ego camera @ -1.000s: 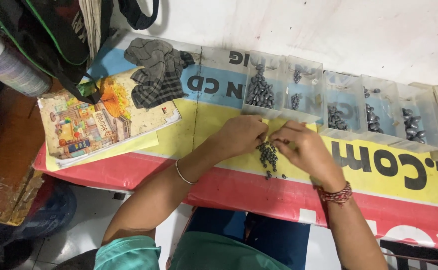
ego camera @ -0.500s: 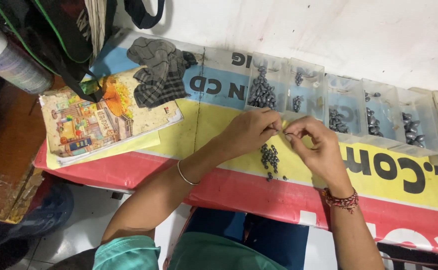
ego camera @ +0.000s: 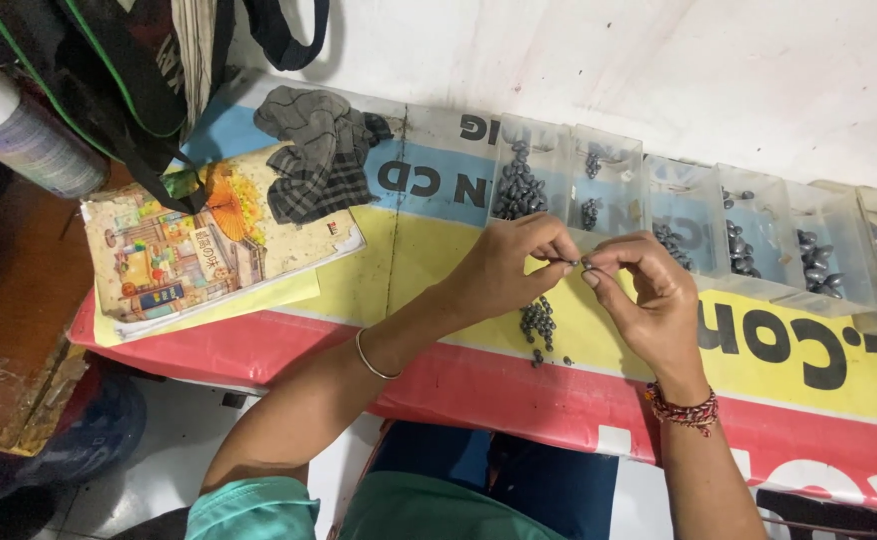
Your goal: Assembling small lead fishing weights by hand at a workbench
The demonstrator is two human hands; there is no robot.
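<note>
Pinching with thumb and forefinger, the left hand (ego camera: 514,265) and the right hand (ego camera: 649,295) meet fingertip to fingertip over the table, and between them sits one small dark piece (ego camera: 576,263), too tiny to tell which hand truly has it; it appears to be lifted clear of the surface so both sets of fingertips can work on it. Just near of the hands, a loose heap of dark beads (ego camera: 538,322) lies on the yellow band of the printed table cover (ego camera: 429,250), close enough that either hand could dip to it without the arms shifting. Beyond the hands, along the far side by the white wall, a row of clear plastic compartments (ego camera: 704,205) holds more dark beads sorted in separate bins, open tops facing up for easy reach. To the left lie an illustrated book (ego camera: 189,250) and a crumpled checked cloth (ego camera: 309,160), well apart from the work. Dark bag straps (ego camera: 139,90) hang at the far left. Open cover shows to the left of the heap; the table's near edge (ego camera: 519,400), in red, runs just below the wrists, so a rolling bead has little margin there.
</note>
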